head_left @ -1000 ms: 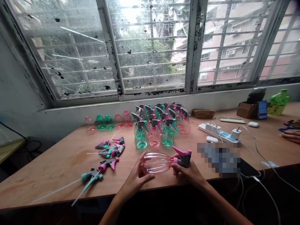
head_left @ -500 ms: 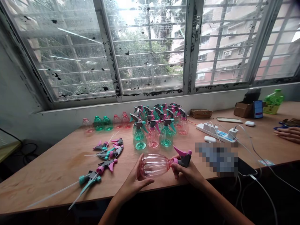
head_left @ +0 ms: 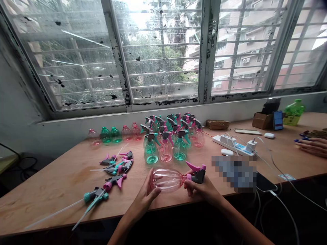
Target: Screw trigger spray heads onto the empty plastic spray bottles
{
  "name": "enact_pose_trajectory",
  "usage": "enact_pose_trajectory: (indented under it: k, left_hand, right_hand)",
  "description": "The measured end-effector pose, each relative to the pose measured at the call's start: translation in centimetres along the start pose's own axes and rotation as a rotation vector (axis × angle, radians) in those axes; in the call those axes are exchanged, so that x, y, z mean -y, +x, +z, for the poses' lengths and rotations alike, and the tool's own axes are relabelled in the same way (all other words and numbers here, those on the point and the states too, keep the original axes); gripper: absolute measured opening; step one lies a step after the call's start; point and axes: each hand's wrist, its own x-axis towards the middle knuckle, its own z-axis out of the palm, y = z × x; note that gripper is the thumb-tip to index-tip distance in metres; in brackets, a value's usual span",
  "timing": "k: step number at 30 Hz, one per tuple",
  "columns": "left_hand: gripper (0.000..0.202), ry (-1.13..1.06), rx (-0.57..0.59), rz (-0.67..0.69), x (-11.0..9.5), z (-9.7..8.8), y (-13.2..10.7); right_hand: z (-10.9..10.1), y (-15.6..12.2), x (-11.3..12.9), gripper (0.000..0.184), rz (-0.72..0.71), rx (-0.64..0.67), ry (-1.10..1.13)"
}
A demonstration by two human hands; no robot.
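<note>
A clear pink spray bottle (head_left: pixel 168 180) lies sideways above the table's front edge, its base to the left. My left hand (head_left: pixel 148 192) is wrapped around the base, thumb on the near side. At the neck, my right hand (head_left: pixel 198 187) grips the pink collar of the black and pink trigger sprayer (head_left: pixel 196 173), which sits on the bottle's mouth. Behind the hands stand several green and pink spray bottles (head_left: pixel 166 149) with sprayers fitted. To the left lie several loose sprayer heads (head_left: pixel 114 182) with thin white tubes.
Several bottles without sprayers (head_left: pixel 104 135) line the back left. A white power strip (head_left: pixel 233 145) with cables, a phone (head_left: pixel 265 181), an earbud case (head_left: pixel 227 152) and a cardboard box (head_left: pixel 263 119) are on the right. Another person's hand (head_left: pixel 311 146) rests at the far right.
The view has shifted slightly. My left thumb has moved up onto the bottle's side. My right hand still grips the sprayer's collar at the neck.
</note>
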Motion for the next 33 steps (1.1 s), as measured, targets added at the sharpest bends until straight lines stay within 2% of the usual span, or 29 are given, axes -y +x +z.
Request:
enact_pose_trajectory:
  k: [4, 7, 12, 15, 21, 27, 30, 33]
  left_hand:
    - [0.098, -0.014, 0.080, 0.007, -0.6, 0.3, -0.3]
    - [0.101, -0.017, 0.072, 0.011, -0.8, 0.5, -0.4]
    - [0.120, -0.072, 0.031, 0.004, -0.1, 0.3, -0.1]
    - [0.114, -0.092, 0.057, 0.011, -0.1, 0.2, 0.1]
    - [0.108, -0.043, 0.055, 0.026, -1.1, 0.9, -0.3]
    - [0.119, -0.063, 0.059, 0.012, -0.1, 0.4, -0.2]
    - [0.113, -0.061, 0.069, 0.002, 0.1, 0.1, 0.0]
    - [0.110, -0.021, 0.069, 0.018, -0.5, 0.3, -0.1]
  right_hand:
    - [-0.2, 0.0, -0.2, 0.037, -0.015, -0.032, 0.031]
    - [-0.3, -0.1, -0.2, 0.038, -0.001, -0.033, 0.025]
    - [-0.3, -0.1, -0.6, 0.041, 0.015, 0.008, -0.006]
    - [-0.3, -0.1, -0.7, 0.046, 0.034, 0.009, -0.010]
    - [-0.2, 0.0, -0.2, 0.039, -0.008, -0.009, 0.001]
    - [-0.3, 0.0, -0.6, 0.044, 0.026, 0.023, 0.004]
    - [-0.5, -0.1, -0.8, 0.047, 0.057, 0.022, -0.004]
    - [-0.6, 0.0, -0.7, 0.042, 0.043, 0.016, -0.004]
